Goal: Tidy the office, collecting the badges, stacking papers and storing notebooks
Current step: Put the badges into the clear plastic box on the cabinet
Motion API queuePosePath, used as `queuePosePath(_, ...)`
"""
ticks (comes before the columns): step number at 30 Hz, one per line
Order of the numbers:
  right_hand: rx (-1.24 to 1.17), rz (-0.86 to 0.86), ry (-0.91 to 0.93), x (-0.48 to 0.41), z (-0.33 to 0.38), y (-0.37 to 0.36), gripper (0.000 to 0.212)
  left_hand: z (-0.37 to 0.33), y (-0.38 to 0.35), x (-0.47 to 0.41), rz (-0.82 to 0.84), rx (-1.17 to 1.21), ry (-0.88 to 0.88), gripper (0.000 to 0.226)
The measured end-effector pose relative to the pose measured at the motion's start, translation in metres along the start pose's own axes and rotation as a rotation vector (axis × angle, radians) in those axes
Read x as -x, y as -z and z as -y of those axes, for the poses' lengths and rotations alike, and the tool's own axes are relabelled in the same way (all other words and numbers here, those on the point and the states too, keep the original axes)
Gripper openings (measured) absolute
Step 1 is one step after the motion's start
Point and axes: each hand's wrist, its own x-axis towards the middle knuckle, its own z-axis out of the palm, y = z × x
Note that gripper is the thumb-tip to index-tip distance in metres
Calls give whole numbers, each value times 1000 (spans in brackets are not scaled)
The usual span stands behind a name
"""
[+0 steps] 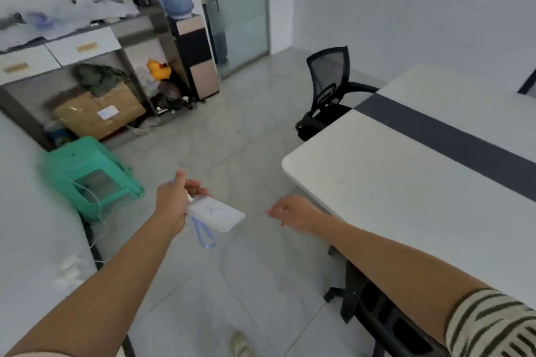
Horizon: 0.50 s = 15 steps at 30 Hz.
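My left hand (174,200) is held out over the floor and grips a white badge (219,214) in a clear holder. Its blue lanyard (204,236) hangs in a loop below the hand. My right hand (293,211) hovers to the right of the badge, near the corner of the white table (377,182). Its fingers are loosely curled and it holds nothing. Papers lie blurred on the sideboard (87,46) at the far left.
A green plastic stool (87,174) stands at the left beside a white desk (29,226). Cardboard boxes (98,113) sit under the sideboard. A water dispenser (179,9) and a glass door (240,9) are at the back. A black mesh chair (327,87) stands at the table's far end.
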Motion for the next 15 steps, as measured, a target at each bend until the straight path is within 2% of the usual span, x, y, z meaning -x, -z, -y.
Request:
queuePosePath(3,-190,75,-25,-55,60,-10,34,-36,28,-42,-110,-31,-82,50)
queuePosePath(9,-499,202,-74,-153,168,-14,44,-113,66,-124,-321,-137,-231,42)
queuePosePath(15,-496,310,2,-261,215,-3,31,-146,64,-222,-355,-74,-194,44)
